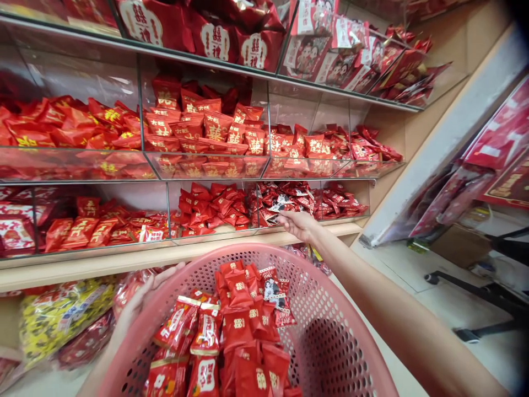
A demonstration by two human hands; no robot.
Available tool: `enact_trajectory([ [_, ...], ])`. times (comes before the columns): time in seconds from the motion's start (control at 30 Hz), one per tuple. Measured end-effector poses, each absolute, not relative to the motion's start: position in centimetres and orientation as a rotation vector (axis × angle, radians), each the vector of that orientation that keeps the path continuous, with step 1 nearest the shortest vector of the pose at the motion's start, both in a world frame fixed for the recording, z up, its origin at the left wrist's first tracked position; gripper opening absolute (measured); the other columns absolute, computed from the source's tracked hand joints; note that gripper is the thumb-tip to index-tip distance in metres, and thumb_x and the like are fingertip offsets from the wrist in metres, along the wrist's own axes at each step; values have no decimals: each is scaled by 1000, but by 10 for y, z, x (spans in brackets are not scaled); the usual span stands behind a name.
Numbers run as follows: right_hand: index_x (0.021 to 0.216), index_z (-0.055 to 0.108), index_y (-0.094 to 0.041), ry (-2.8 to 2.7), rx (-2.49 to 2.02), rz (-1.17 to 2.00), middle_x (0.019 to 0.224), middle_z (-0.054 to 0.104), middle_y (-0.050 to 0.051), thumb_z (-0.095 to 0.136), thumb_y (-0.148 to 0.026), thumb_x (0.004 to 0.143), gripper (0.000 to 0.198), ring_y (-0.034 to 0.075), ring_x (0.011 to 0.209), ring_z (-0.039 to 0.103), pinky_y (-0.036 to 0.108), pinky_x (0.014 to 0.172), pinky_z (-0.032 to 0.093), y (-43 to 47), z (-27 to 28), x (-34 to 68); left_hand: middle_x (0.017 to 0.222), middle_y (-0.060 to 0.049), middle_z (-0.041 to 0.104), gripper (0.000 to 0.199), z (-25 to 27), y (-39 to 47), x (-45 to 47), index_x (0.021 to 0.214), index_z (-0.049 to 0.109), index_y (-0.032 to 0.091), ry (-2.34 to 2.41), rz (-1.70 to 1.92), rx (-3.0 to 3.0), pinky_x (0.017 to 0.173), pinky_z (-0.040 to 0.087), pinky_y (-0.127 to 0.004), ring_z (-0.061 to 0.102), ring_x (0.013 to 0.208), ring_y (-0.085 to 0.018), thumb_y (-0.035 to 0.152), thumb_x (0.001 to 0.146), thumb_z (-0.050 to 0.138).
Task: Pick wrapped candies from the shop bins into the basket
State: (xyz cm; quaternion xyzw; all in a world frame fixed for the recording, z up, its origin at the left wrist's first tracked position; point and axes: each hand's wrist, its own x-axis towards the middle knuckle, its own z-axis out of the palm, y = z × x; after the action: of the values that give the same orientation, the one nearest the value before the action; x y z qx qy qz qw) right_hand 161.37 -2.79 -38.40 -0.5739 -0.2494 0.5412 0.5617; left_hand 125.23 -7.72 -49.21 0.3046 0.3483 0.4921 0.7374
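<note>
My left hand point(142, 295) holds the left rim of a pink perforated plastic basket point(330, 275), its fingers resting along the outside. In the basket lie several red wrapped packets point(239, 325) with gold characters, red-and-white packets point(206, 329) with gold ends, and a few small red, black and white packets point(273, 289). My right hand point(298, 225) reaches past the far rim to the lowest shelf, fingers pinched together at the front of a compartment of small red, black and white packets point(285, 196). Whatever is between its fingertips is too small to make out.
Shelves with clear dividers and a clear front lip point(210, 165) hold red packets. Below, a bag of yellow packets point(66, 317) lies at left. On the right are a white post point(438, 138), a black chair base point(475, 298) and a cardboard box point(462, 247).
</note>
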Motion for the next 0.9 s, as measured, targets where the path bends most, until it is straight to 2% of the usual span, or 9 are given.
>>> enact_trajectory([
  [0.2, 70, 55, -11, -649, -1313, 1341, 49, 61, -1, 53, -9, 87, 17, 3, 37, 51, 7, 37, 43, -51, -377, 1625, 141, 4, 43, 39, -484, -86, 1253, 117, 61, 23, 780, 1036, 722, 112, 19, -31, 27, 135, -21, 42, 87, 45],
  [0.3, 70, 58, -10, -720, -1307, 1370, 53, 63, 1, 55, -11, 86, 16, 3, 39, 52, 8, 37, 42, -75, -375, 1626, 142, 3, 42, 39, -494, -81, 1247, 120, 59, 21, 779, 1063, 790, 113, 19, -31, 28, 134, -21, 39, 87, 45],
  [0.47, 65, 57, -11, -1092, -1442, 1437, 56, 65, 1, 68, -27, 76, 22, 3, 41, 55, 9, 37, 40, -131, -375, 1620, 142, 2, 41, 42, -506, -75, 1242, 124, 55, 20, 768, 1070, 857, 110, 25, -26, 29, 134, -19, 38, 87, 44],
  [0.57, 65, 54, -13, -1188, -1574, 1502, 59, 66, 4, 68, -35, 75, 28, 6, 44, 58, 12, 37, 40, -158, -382, 1615, 141, 1, 43, 42, -502, -76, 1246, 122, 57, 19, 788, 1082, 877, 109, 26, -23, 31, 133, -18, 38, 87, 45],
  [0.67, 65, 49, -15, -1189, -1712, 1558, 59, 66, 4, 61, -30, 80, 25, 9, 44, 60, 14, 38, 43, -172, -392, 1612, 140, 3, 45, 42, -494, -80, 1250, 121, 58, 21, 797, 1062, 849, 110, 24, -25, 30, 133, -18, 40, 87, 44],
  [0.77, 63, 43, -16, -1205, -1888, 1561, 51, 64, 3, 48, -17, 87, 24, 11, 42, 60, 15, 38, 44, -177, -397, 1607, 141, 5, 44, 39, -488, -84, 1252, 120, 59, 23, 802, 1046, 873, 110, 23, -24, 28, 134, -18, 38, 88, 43],
  [0.9, 61, 36, -19, -1213, -2130, 1534, 40, 57, 0, 34, -6, 88, 30, 11, 36, 57, 14, 36, 42, -177, -401, 1597, 141, 5, 43, 40, -486, -86, 1251, 121, 58, 24, 806, 1022, 854, 111, 22, -27, 28, 134, -19, 39, 88, 40],
])
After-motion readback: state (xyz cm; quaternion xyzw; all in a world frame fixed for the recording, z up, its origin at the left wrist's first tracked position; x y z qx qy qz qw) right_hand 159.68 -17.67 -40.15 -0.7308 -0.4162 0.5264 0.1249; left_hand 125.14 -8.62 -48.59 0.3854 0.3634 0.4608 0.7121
